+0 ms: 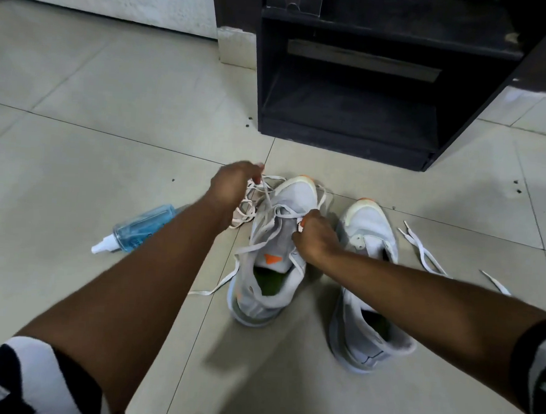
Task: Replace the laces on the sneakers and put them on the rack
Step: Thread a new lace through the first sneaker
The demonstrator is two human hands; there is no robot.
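Pulling lace (268, 190) with left hand (235, 180), right hand (316, 238) pinching sneaker (273, 258) mid-frame; loose loops could knot.

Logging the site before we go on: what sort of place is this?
Probably a home entryway or room corner: tiled floor, a dark shoe rack against the wall, and sneakers being laced on the floor.

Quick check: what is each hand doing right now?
Left hand: fingers curled, pinching the lace and pulling it up.
Right hand: fingers curled, gripping the left sneaker at the eyelets.
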